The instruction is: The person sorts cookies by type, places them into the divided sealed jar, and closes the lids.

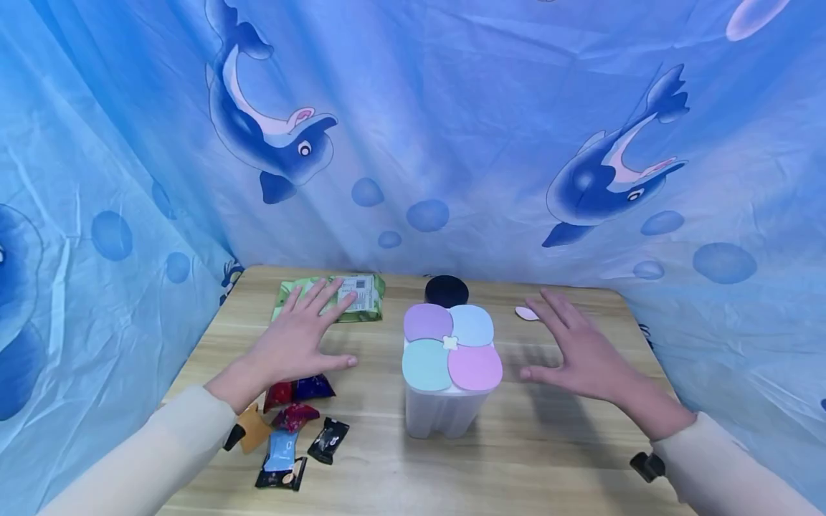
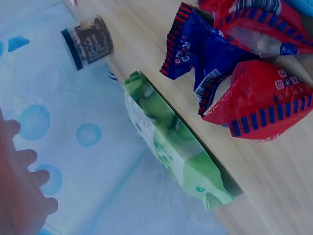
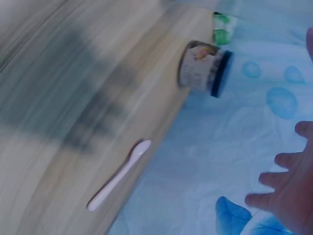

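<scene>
Both hands hover above the table with fingers spread and nothing held. My left hand (image 1: 293,337) is over the left side, between a green packet (image 1: 371,308) and a group of small wrapped snacks (image 1: 280,451). My right hand (image 1: 581,351) hangs over the right side, with a pale spoon (image 3: 120,176) lying beyond its fingers. Between the hands stands a translucent container (image 1: 442,412) whose lid has purple, blue, green and pink petal-shaped panels (image 1: 475,367). Behind it is a jar with a black lid (image 1: 447,290); its brown label shows in the left wrist view.
Red and blue wrapped snacks (image 2: 274,98) lie near the left forearm, along with a black packet (image 1: 329,441) and a light blue one (image 1: 281,450). A blue dolphin-print curtain (image 1: 452,143) surrounds the wooden table (image 1: 516,466) at the back and sides.
</scene>
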Demonstrator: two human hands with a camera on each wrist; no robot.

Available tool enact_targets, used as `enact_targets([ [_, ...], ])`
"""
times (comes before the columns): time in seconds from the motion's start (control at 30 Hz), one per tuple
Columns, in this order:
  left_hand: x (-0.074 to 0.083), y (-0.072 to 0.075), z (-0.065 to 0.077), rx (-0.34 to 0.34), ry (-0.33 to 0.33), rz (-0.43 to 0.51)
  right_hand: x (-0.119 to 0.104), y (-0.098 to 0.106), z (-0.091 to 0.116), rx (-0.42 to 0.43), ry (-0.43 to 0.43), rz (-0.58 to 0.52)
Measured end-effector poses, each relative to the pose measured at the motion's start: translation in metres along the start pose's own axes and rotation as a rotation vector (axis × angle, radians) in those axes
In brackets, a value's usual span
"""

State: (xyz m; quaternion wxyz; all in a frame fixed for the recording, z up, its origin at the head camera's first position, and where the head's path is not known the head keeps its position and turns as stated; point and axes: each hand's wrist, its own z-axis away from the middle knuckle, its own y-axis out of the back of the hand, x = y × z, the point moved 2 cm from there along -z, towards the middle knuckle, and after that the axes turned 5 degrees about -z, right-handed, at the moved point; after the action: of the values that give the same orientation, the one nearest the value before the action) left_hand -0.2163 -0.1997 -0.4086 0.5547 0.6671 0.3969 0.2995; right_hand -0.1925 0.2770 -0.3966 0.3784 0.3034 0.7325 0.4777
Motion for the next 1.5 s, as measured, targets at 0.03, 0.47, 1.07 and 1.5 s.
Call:
enact_targets([
  [0.03, 0.0, 0.003, 0.0, 0.021, -0.003, 0.02, -0.003, 0.003, 0.0, 0.006, 0.011, -0.039],
  [0.47, 0.042, 0.041, -0.003, 0.155, -0.153, 0.439, -0.048, 0.014, -0.014, -0.036, 0.157, -0.55],
  [1.07, 0.096, 0.051, 0.0, 0.176, -0.299, 0.752, -0.056, -0.009, -0.026, -0.101, 0.219, -0.822],
  [1.5, 0.101, 0.051, -0.004, 0.235, -0.354, 0.797, -0.056, -0.018, -0.03, -0.129, 0.179, -0.928],
])
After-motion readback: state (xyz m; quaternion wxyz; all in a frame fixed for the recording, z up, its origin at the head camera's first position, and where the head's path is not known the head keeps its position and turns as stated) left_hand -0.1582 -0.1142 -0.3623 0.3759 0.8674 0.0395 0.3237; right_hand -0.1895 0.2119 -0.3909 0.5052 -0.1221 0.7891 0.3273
